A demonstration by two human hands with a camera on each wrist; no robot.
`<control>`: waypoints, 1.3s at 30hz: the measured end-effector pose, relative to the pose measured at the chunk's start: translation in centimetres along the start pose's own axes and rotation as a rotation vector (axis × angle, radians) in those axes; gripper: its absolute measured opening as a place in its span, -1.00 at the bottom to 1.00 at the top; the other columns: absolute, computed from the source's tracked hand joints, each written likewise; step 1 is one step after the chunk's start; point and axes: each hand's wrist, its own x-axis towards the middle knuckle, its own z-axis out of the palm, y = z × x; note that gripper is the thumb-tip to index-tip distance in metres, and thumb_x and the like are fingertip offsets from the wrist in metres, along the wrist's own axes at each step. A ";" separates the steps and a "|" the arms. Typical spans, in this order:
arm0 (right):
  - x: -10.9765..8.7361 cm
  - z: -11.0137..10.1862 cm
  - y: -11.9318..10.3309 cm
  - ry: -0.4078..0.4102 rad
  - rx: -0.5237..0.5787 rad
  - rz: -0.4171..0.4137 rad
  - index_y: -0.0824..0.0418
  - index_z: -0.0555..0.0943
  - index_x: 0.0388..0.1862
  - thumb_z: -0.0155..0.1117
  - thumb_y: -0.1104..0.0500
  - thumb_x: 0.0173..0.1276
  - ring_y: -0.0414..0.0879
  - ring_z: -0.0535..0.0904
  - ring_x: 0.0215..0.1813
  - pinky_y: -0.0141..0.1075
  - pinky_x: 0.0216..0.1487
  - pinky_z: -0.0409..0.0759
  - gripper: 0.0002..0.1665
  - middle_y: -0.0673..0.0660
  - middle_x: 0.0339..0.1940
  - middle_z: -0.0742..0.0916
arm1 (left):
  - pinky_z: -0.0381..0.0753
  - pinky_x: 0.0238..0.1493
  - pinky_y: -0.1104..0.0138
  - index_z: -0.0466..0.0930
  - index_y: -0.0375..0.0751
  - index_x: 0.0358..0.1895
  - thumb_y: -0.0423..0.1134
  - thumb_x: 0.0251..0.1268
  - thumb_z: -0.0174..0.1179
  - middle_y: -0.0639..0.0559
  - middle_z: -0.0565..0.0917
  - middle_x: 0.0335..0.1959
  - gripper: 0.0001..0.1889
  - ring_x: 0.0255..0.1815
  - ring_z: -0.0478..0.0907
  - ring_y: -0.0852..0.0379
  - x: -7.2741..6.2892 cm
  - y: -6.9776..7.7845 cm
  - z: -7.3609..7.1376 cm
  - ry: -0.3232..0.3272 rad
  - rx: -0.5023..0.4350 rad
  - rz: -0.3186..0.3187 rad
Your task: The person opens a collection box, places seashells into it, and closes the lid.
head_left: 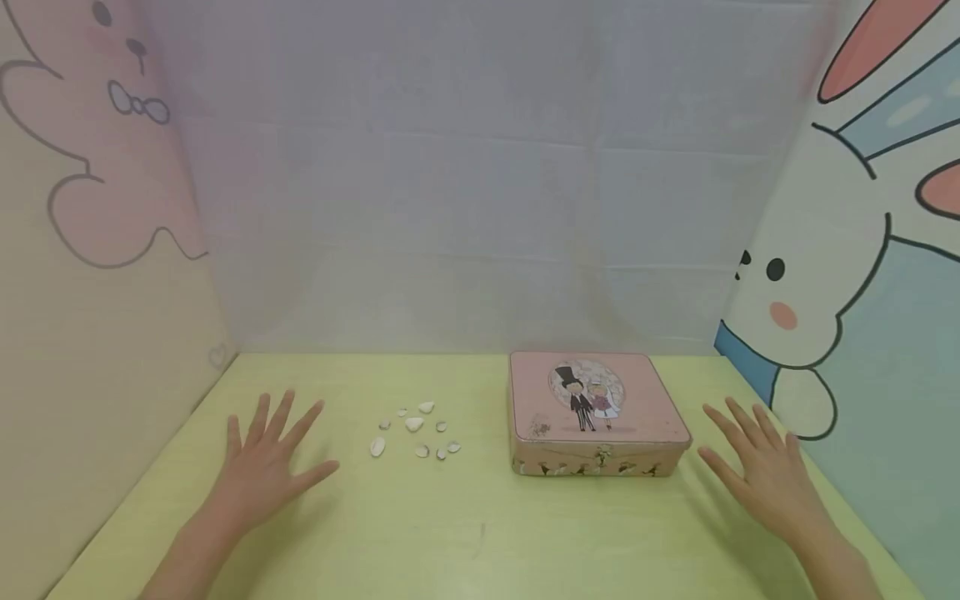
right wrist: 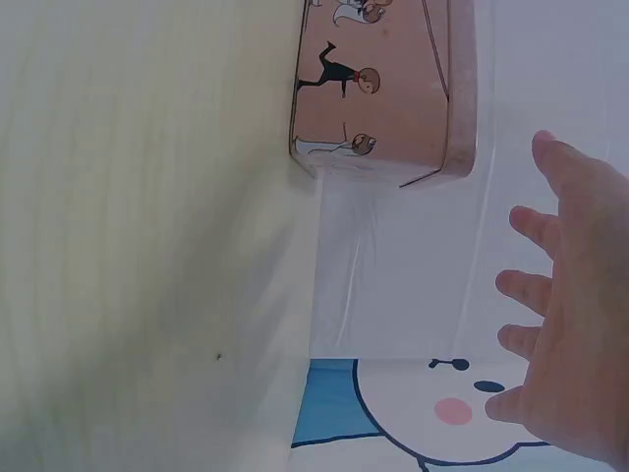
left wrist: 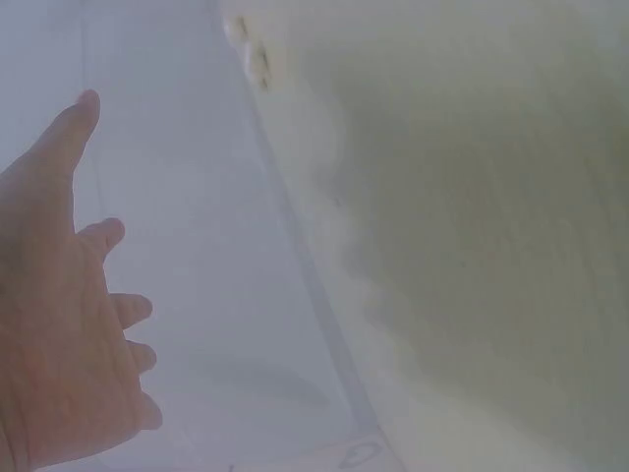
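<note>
Above the left side of the yellow table, the left hand point(head_left: 258, 475) spreads its fingers and holds nothing; the left wrist view shows the same hand point(left wrist: 69, 305) from the palm side. To its right lie several small white seashells point(head_left: 414, 424), loosely scattered. A pink tin box point(head_left: 600, 408) with a couple in wedding clothes on its closed lid sits right of the shells. The right hand point(head_left: 768, 479) hovers just right of the tin, fingers spread, apart from it. In the right wrist view, the tin's figured side point(right wrist: 383, 88) appears beyond that hand point(right wrist: 580, 295).
A pale sheet point(head_left: 465, 183) hangs behind the yellow table point(head_left: 420, 533). The left side panel point(head_left: 90, 350) carries a pink cartoon animal, and a white cartoon rabbit point(head_left: 817, 275) covers the right panel. Both panels border the tabletop.
</note>
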 end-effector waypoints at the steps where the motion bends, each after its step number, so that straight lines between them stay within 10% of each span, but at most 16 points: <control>1: 0.2 -0.1 -0.2 0.010 0.005 -0.006 -0.01 0.14 0.48 0.08 -0.11 0.40 0.22 -0.26 0.53 0.48 0.24 -0.30 -0.27 0.27 0.51 0.15 | -0.70 0.28 -0.22 -0.05 0.16 0.50 0.39 0.14 0.04 -0.23 -0.17 0.52 -0.11 0.50 -0.49 -0.23 0.2 0.2 -0.1 0.010 0.003 0.009; 14: 1.6 -1.0 -3.9 0.042 0.234 -0.043 0.10 0.18 0.46 0.08 0.04 0.43 0.34 -0.08 0.49 0.41 0.31 -0.26 -0.33 0.40 0.43 0.23 | -0.52 0.37 -0.23 -0.07 0.19 0.50 0.43 0.13 0.00 -0.19 -0.13 0.53 -0.10 0.52 -0.41 -0.19 2.8 4.7 -1.8 0.048 0.012 0.082; 23: 1.9 -1.4 -6.6 0.051 0.360 0.004 0.15 0.29 0.39 0.14 0.08 0.40 0.40 0.32 0.26 0.31 0.09 0.32 -0.39 0.37 0.32 0.43 | -0.32 0.41 -0.22 -0.04 0.23 0.49 0.44 0.09 0.02 -0.12 -0.11 0.54 -0.09 0.53 -0.27 -0.18 5.1 8.7 -1.0 0.130 0.019 0.195; 28: 1.8 -1.2 -7.7 0.106 0.432 0.053 0.22 0.42 0.28 0.18 0.15 0.38 -0.07 0.52 0.16 -0.24 0.06 0.58 -0.49 0.27 0.17 0.60 | -0.22 0.41 -0.21 -0.01 0.22 0.49 0.43 0.06 0.07 -0.09 -0.09 0.54 -0.08 0.53 -0.23 -0.16 6.0 11.0 0.0 0.168 0.013 0.267; 32: 1.7 -0.4 -8.4 0.124 0.514 0.087 0.22 0.49 0.19 0.20 0.17 0.36 -0.60 0.45 -0.04 -0.75 -0.09 0.42 -0.57 0.20 0.04 0.68 | -0.19 0.42 -0.19 0.00 0.20 0.48 0.40 0.07 0.09 -0.11 -0.01 0.52 -0.09 0.53 -0.21 -0.14 6.7 12.9 0.9 0.177 0.006 0.320; 39: 1.5 0.9 -9.5 0.041 0.584 0.161 0.20 0.54 0.11 0.20 0.09 0.37 -0.60 0.47 -0.09 -0.64 -0.10 0.49 -0.62 0.15 -0.01 0.70 | -0.06 0.43 -0.13 0.11 0.12 0.46 0.37 0.04 0.15 -0.16 0.14 0.46 -0.10 0.50 -0.03 -0.15 7.6 16.3 2.4 0.213 -0.012 0.410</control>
